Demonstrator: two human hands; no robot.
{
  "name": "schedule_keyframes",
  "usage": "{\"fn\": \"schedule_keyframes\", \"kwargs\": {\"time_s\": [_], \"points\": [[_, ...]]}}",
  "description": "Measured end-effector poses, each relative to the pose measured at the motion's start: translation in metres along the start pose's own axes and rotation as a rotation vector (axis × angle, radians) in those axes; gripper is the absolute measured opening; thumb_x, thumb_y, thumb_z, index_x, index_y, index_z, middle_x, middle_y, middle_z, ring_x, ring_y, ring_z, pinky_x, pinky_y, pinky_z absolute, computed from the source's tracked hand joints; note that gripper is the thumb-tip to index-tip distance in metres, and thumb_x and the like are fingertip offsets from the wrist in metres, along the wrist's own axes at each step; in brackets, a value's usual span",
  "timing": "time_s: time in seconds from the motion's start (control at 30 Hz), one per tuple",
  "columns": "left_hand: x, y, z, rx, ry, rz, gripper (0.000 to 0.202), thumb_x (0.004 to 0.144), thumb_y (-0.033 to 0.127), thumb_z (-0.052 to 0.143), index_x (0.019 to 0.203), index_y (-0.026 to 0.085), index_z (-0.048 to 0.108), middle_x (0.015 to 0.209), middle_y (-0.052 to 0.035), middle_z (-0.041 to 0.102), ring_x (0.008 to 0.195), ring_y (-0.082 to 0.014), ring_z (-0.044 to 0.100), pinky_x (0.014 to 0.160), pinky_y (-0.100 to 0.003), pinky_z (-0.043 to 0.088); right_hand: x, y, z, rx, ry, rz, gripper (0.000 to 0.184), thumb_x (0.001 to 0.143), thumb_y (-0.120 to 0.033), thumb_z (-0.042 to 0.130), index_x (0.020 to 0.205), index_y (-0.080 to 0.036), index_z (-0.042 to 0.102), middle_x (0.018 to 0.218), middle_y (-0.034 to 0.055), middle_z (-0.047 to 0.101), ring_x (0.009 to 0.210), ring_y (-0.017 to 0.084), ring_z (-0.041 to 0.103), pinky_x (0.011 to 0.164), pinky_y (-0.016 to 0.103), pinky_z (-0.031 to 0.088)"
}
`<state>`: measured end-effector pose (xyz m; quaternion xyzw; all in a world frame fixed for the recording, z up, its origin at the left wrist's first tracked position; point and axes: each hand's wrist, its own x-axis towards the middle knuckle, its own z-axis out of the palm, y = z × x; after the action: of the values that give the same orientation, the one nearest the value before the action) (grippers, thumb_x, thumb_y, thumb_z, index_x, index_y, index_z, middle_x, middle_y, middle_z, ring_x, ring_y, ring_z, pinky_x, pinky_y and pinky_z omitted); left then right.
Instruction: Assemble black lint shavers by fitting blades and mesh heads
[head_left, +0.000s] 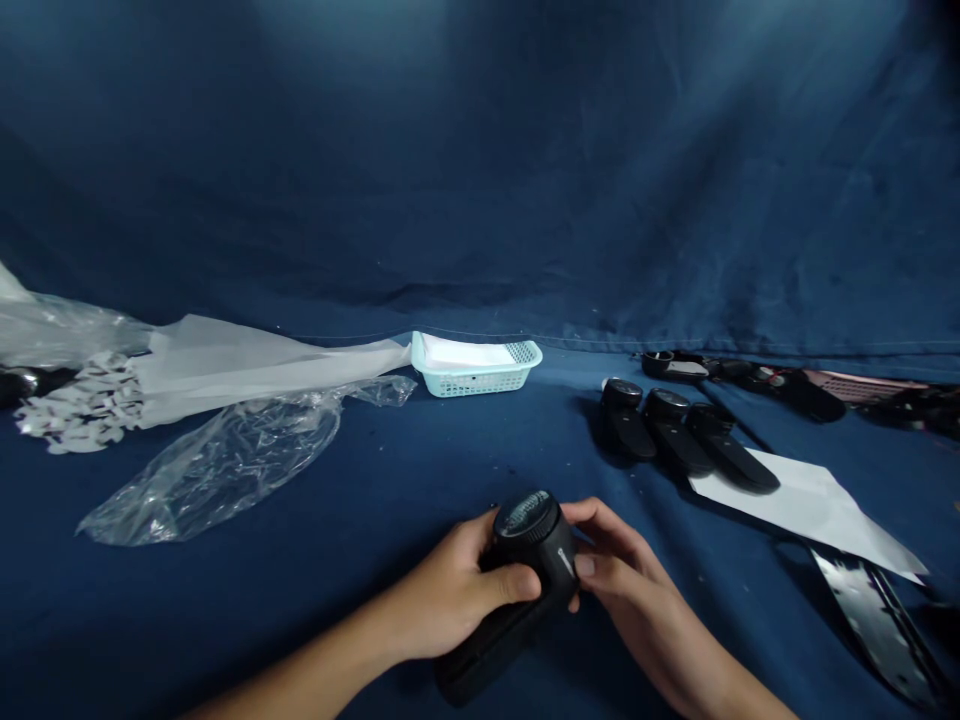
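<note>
Dark blue cloth [480, 200] hangs at the back, and blue fabric [247, 580] covers the work surface below it. At the left, a clear plastic bag [225, 465] lies loose beside small white pieces [82, 402]; a wide sweep of the left arm could perhaps catch it and scatter them. Near the front middle, below the light blue basket [480, 382], a black device [547, 595] is held tilted, its round glassy top [527, 512] upward. It might turn or slip if the left thumb loosens while the other hand presses from the side, and careless fingertips could smear the top. On the right, three similar black devices [675, 430] lie close together, the nearest one partly on a white paper [810, 500]; if an elbow pulled this paper, that device could shift. As for pose, the left hand [457, 595] comes from the lower left and grips the device, its thumb across the front. The right hand [630, 590] comes from the lower right, fingers bent, thumb and forefinger against the device's side; whether they pinch anything, one cannot tell.
</note>
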<state>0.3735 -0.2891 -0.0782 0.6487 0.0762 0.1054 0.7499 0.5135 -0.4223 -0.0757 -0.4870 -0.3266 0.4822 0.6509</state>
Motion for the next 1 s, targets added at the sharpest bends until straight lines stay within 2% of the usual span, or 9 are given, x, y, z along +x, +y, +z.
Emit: {"fn": "schedule_keyframes", "kwargs": {"time_s": [0.13,0.47,0.6,0.77,1.0], "points": [[-0.0002,0.0040,0.0029,0.082,0.017,0.029,0.057,0.077,0.048,0.073,0.121,0.015,0.060,0.102,-0.0070,0.068,0.097,-0.0241,0.059,0.087,-0.034,0.043,-0.0012,0.0009,0.0007,-0.046,0.039,-0.003,0.021,0.080,-0.035,0.066,0.094,-0.022,0.059,0.086,0.0008,0.054,0.069,0.014,0.044,0.057,0.026,0.039],[-0.0013,0.0060,0.0051,0.191,0.019,0.054,0.060,0.076,0.053,0.070,0.125,0.019,0.059,0.102,-0.0039,0.069,0.091,-0.0216,0.059,0.079,-0.029,0.043,-0.0015,0.0045,-0.0013,-0.032,0.075,0.019,0.027,0.080,-0.040,0.068,0.096,-0.022,0.056,0.084,-0.0002,0.055,0.071,0.014,0.046,0.056,0.024,0.039],[-0.0017,0.0044,0.0042,0.228,0.026,0.057,0.051,0.079,0.048,0.070,0.120,0.019,0.060,0.102,-0.0031,0.070,0.092,-0.0214,0.060,0.079,-0.028,0.044,-0.0008,0.0063,-0.0023,-0.050,0.066,0.004,0.028,0.081,-0.041,0.067,0.097,-0.021,0.055,0.084,0.0006,0.056,0.071,0.014,0.047,0.056,0.024,0.039],[-0.0016,0.0044,0.0044,0.292,0.058,0.034,0.045,0.079,0.040,0.073,0.118,0.020,0.061,0.110,-0.0040,0.068,0.101,-0.0244,0.059,0.087,-0.032,0.044,-0.0014,0.0076,-0.0024,-0.083,0.009,-0.028,0.032,0.080,-0.044,0.067,0.097,-0.022,0.053,0.084,0.0018,0.056,0.069,0.014,0.047,0.051,0.023,0.040],[-0.0008,0.0046,0.0036,0.252,0.031,0.040,0.051,0.080,0.043,0.071,0.124,0.020,0.058,0.112,-0.0057,0.067,0.105,-0.0264,0.058,0.091,-0.037,0.044,-0.0039,0.0058,0.0003,-0.118,-0.020,-0.045,0.033,0.081,-0.044,0.069,0.100,-0.022,0.051,0.089,0.0027,0.057,0.071,0.014,0.049,0.049,0.021,0.041]]}}
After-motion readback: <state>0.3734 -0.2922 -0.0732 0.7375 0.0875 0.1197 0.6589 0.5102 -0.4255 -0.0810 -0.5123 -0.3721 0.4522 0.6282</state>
